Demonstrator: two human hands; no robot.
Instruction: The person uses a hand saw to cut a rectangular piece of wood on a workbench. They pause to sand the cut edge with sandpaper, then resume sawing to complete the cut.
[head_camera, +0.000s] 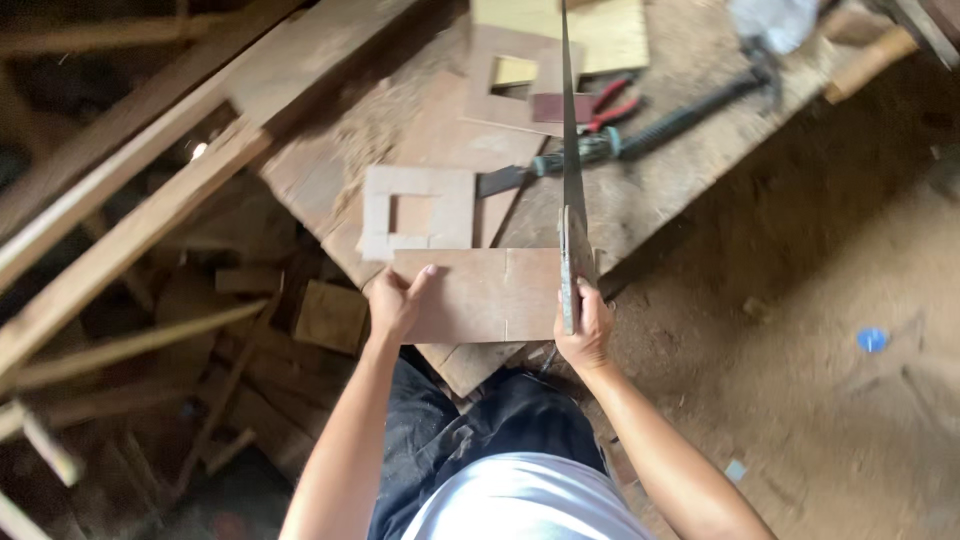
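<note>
Nearest, at the bottom: a white shirt (520, 500) and dark trousers (450, 430), both bare forearms reaching up. Left hand (393, 305) pressed on the left end of a flat brown board (480, 295), thumb laid on its top face, other fingers wrapped under the edge, so clamped on the board. Right hand (585, 330) closed tight round the handle of a hand saw (572, 180), fingers together on the grip. Board rectangular, smooth, reddish-brown, thin, with a faint pencil line running across it right of the middle; lying at the near edge of a rough workbench (660, 190), overhanging toward the body. Saw blade standing on edge along the board's right end, pointing straight away. Just behind the board, touching its far edge, a pale square frame (415, 212) with a square hole cut out. Farther off, a second, darker frame (515, 80), a yellowish sheet (610, 30), red-handled pliers (612, 105) and a long dark clamp (650, 125). Left of the bench, loose planks (130, 220) and offcuts; right, a dusty earth floor (800, 300).
</note>
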